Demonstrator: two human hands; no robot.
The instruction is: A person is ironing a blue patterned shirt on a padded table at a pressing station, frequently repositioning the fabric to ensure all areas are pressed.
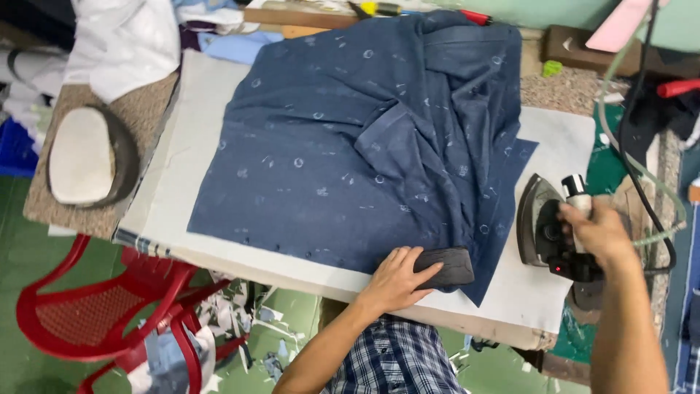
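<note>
A dark blue patterned shirt [343,153] lies spread on the white padded ironing board [554,138], one sleeve folded across its middle. My left hand [397,277] rests on a dark grey pressing block [446,266] at the shirt's near hem. To the right, my right hand [598,233] grips the handle of a steam iron [543,222], which stands tipped on its heel on the board beside the shirt.
An oval white pressing pad [84,157] sits on a brown mat at left. A red plastic chair [109,310] stands below the board. Hoses and a black cable [642,168] run from the iron. White cloth [124,36] is piled at the back left.
</note>
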